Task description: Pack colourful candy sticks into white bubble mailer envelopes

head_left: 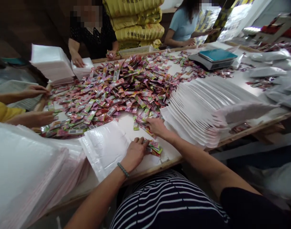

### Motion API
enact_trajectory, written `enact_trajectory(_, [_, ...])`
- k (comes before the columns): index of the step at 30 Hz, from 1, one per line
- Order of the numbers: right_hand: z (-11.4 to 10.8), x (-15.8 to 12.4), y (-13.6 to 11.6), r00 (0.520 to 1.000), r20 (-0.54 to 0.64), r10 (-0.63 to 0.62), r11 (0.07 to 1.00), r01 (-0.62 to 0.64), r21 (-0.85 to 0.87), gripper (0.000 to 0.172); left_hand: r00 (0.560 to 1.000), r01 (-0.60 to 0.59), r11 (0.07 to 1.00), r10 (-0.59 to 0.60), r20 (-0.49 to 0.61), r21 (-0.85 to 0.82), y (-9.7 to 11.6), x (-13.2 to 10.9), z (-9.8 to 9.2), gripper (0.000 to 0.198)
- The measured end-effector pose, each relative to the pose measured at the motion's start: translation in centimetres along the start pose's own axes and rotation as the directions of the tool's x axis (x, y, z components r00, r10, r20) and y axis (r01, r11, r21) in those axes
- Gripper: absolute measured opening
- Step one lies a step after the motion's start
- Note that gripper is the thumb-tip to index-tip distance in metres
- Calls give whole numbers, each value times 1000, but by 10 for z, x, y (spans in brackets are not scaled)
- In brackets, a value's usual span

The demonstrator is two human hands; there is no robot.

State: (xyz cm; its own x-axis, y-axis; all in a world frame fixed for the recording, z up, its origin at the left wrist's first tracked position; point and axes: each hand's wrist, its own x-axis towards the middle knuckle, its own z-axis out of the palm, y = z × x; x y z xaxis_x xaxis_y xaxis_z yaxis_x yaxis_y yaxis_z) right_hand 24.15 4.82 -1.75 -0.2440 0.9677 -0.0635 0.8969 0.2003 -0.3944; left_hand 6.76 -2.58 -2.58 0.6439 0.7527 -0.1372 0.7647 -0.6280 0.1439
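My left hand (135,152), with a beaded bracelet at its wrist, is closed over a small bunch of snack packets (155,147) near the table's front edge. The packets are small, shiny, pink and green. Just beyond, my right hand (157,127) has its fingers curled onto loose packets at the near edge of the pile (126,86); its fingertips are partly hidden. A flat white plastic bag (106,146) lies beside my left hand. To the right of my right hand, a fanned stack of white bags (195,108) leans over.
A blue-topped scale (217,54) stands at the far right, with filled bags (266,72) beyond. More bag stacks stand at the left front (23,168) and left back (51,62). A co-worker's hands (33,117) are at the left; two people are opposite.
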Motion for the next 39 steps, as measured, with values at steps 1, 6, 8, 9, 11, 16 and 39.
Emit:
enact_trajectory(1, [3, -4, -2, 999, 47, -26, 997, 30, -75, 24, 1000, 15, 1000, -15, -12, 5, 1, -2, 1, 48])
enact_trajectory(6, [11, -35, 8, 938, 187, -292, 939, 318, -132, 22, 989, -24, 996, 36, -145, 83, 0, -4, 6, 35])
enact_trajectory(8, [4, -35, 13, 918, 226, -326, 925, 360, -124, 23, 987, -92, 990, 105, -124, 104, -5, 2, 4, 36])
enact_trajectory(9, [-1, -30, 15, 923, 216, -319, 923, 354, -150, 26, 987, -122, 987, 132, -96, 102, -7, 7, 3, 41])
enact_trajectory(11, [-12, -16, 17, 946, 159, -283, 915, 316, -251, 31, 987, -152, 985, 155, -36, 76, -11, 15, -1, 57])
enact_trajectory(16, [-26, 18, 7, 957, 174, -234, 894, 282, -349, 22, 992, -123, 992, 124, -19, 20, -7, 19, -5, 68])
enact_trajectory(39, [11, -38, 14, 863, 276, -423, 889, 455, -61, 99, 988, 105, 987, -117, -98, -124, -8, 3, -29, 63])
